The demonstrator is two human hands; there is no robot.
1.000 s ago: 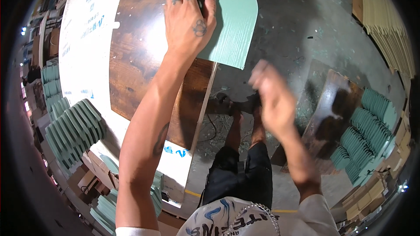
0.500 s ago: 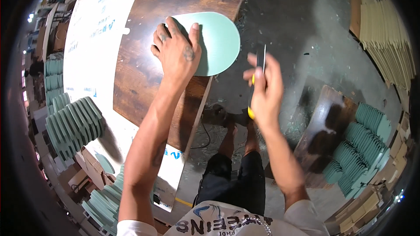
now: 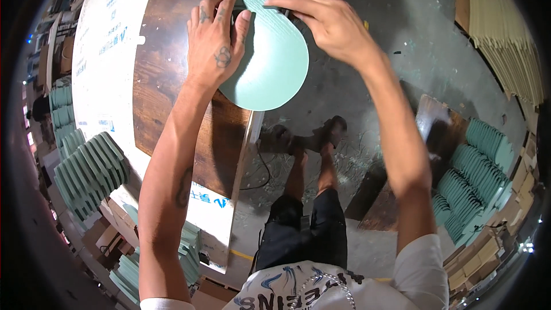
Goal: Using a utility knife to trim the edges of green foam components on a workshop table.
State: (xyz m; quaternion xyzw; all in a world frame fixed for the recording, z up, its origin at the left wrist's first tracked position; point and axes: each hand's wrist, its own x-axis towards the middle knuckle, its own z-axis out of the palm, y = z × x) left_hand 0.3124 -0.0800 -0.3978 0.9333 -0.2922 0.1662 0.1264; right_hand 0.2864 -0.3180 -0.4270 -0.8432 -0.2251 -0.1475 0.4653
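Note:
A pale green paddle-shaped panel, round with a short ridged neck at its far end, lies on the brown wood-grain board and overhangs its right edge. My left hand grips the panel's left side near the neck, thumb on top and fingers bent. My right hand is closed round a yellow-and-black utility knife, mostly hidden by the palm. Its dark front end meets the right edge of the neck, by my fingertips.
A white printed sheet lies under the board. Stacked green panels stand left and on a brown board at right. Tan sheets are piled far right. Shavings litter the grey floor around my feet.
The panel has turned so its neck points away from me. My right hand has moved from beside the table up to the neck with the knife. My left hand has shifted slightly left and away.

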